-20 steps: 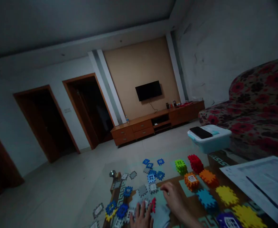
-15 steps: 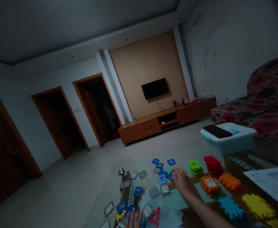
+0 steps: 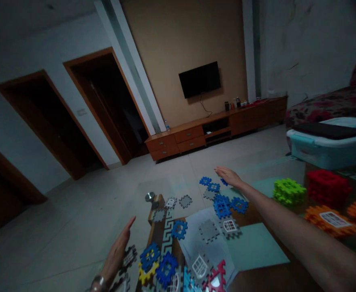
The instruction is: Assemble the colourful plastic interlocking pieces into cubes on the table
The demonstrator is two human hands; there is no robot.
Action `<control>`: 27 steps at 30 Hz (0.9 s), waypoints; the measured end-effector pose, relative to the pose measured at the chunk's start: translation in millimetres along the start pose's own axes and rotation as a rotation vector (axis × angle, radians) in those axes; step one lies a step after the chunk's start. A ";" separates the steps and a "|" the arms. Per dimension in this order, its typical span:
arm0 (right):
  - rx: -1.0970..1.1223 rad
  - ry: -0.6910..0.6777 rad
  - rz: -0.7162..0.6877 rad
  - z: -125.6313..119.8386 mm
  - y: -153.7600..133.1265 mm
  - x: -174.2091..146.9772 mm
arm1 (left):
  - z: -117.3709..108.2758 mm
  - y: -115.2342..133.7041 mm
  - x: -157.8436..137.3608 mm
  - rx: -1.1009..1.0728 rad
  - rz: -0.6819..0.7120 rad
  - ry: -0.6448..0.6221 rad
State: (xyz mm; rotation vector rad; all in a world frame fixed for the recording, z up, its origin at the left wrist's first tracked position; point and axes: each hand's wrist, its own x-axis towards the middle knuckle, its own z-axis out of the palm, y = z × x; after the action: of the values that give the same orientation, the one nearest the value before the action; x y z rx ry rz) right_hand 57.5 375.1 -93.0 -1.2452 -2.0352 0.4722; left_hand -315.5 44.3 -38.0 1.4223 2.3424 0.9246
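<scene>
My left hand (image 3: 120, 243), with a metal band at its wrist, is held edge-up beside the glass table's left side. Its fingers are straight and it holds nothing. Grey window tiles (image 3: 129, 256) lie close by it, partly hidden. My right hand (image 3: 230, 177) is stretched flat at the far side, over or against a dark blue tile (image 3: 224, 182) that is mostly covered. Nothing shows in its grasp. Nearest below it are blue toothed tiles (image 3: 222, 206). Blue tiles (image 3: 167, 269), a yellow tile (image 3: 147, 273) and a red piece (image 3: 216, 276) lie at the front.
Stacks of green (image 3: 288, 192), red (image 3: 327, 187) and orange tiles (image 3: 329, 221) stand to the right. A lidded turquoise bin (image 3: 329, 150) with a dark flat object on top is behind them. White paper (image 3: 192, 231) lies under some grey tiles. A metal knob (image 3: 150, 197) marks the table's left corner.
My left hand has lifted off the front pile and moved left, off the tiles. My right hand has moved from the blue cluster to the far tile. The view has tilted down and come nearer.
</scene>
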 end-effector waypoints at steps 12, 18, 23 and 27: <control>0.135 -0.355 -0.277 36.0 -59.7 -17.7 | 96.4 72.0 71.9 0.017 0.279 -0.308; 0.098 -0.283 -0.227 26.2 -105.9 -70.2 | 100.7 89.1 51.7 -0.126 0.270 -0.275; 0.022 -0.265 -0.188 28.5 -139.2 -109.4 | 86.9 85.5 33.1 -0.228 0.152 -0.223; 0.041 -0.290 -0.167 32.3 -158.5 -133.5 | 71.9 75.4 16.7 -0.233 0.095 -0.198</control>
State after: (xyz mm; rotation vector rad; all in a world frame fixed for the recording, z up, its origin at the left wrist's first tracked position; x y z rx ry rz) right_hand -25.4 184.2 -66.7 -1.0183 -2.3366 0.6411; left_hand -233.9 111.0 -43.7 1.4657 1.9701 0.9954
